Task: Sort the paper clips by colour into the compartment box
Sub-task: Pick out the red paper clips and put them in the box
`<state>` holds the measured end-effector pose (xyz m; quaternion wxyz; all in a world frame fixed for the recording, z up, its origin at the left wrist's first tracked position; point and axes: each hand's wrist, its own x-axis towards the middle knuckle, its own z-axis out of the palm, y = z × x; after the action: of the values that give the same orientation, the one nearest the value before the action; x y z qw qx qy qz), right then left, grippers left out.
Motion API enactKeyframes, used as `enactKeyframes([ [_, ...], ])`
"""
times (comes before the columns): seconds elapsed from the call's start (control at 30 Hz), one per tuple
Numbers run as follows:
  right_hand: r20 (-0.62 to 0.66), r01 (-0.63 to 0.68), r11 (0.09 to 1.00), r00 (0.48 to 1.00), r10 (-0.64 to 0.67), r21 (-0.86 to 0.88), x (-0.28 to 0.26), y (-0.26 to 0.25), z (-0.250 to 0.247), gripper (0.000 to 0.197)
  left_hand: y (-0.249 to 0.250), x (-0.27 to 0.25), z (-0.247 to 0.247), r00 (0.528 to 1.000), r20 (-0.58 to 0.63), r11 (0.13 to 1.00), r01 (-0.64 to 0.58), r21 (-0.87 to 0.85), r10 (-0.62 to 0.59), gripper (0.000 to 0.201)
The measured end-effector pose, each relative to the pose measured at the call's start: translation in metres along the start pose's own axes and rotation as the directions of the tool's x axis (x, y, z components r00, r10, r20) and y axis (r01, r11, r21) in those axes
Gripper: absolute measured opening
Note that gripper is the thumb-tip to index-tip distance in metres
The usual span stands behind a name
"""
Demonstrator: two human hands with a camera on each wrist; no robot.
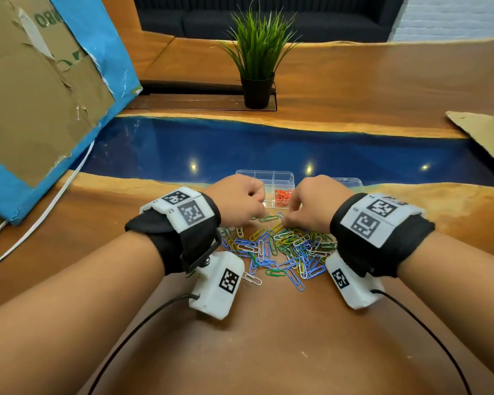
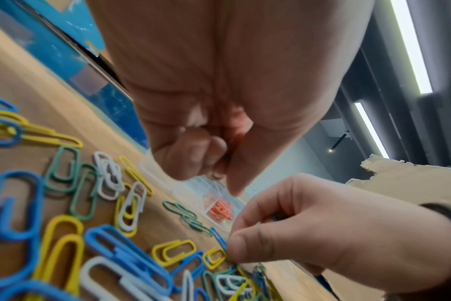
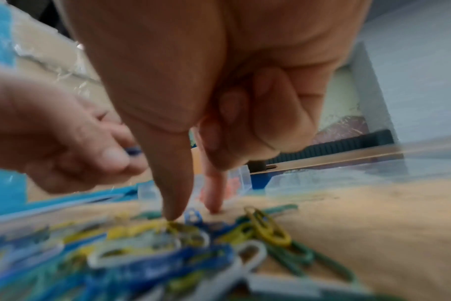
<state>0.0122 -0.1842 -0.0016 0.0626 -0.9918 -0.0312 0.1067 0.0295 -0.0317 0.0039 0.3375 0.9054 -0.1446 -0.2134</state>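
Both hands over table's middle, left hand (image 1: 237,199) curled, pinching blue clip (image 3: 133,151), right hand (image 1: 311,203) thumb and forefinger down on clip pile (image 1: 280,249), box (image 1: 264,178) just beyond holding red clips (image 1: 283,197).

An office lounge or meeting room, by the look of it: a long live-edge wooden worktop (image 1: 354,81) with a blue resin strip (image 1: 240,146), a potted grass plant (image 1: 257,55) at its far side, a dark sofa (image 1: 268,15) beyond, and linear ceiling lights (image 2: 409,44) overhead.
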Motion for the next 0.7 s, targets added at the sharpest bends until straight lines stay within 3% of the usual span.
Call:
enactKeyframes([
  [0.1,0.007,0.022,0.999,1.0,-0.022,-0.041,0.002,-0.004,0.004,0.026,0.0,0.0,0.002,0.998,0.065,0.997,0.013,-0.081,-0.008,0.037],
  [0.2,0.095,0.024,0.999,0.995,-0.021,-0.033,0.0,-0.003,0.0,0.022,0.0,-0.001,0.005,0.993,0.114,0.994,0.045,-0.095,-0.034,0.028],
  [0.37,0.197,-0.026,1.0,0.98,0.025,-0.001,-0.004,0.004,-0.005,0.024,0.003,-0.003,0.01,0.997,0.082,0.974,-0.021,0.224,0.003,0.024],
  [0.47,0.23,-0.094,0.979,0.972,0.051,0.182,-0.008,0.009,-0.012,0.021,0.005,-0.002,0.014,0.993,0.117,0.954,-0.059,0.293,0.026,0.033],
  [0.6,0.322,-0.245,0.731,0.946,0.037,0.637,-0.009,0.019,-0.016,0.025,0.003,0.001,0.017,0.995,0.099,0.964,-0.056,0.262,0.031,0.028],
  [0.7,0.288,-0.24,0.646,0.957,0.033,0.725,-0.01,0.026,-0.015,0.03,0.001,0.001,0.017,0.997,0.078,0.967,-0.036,0.253,0.017,0.01],
])
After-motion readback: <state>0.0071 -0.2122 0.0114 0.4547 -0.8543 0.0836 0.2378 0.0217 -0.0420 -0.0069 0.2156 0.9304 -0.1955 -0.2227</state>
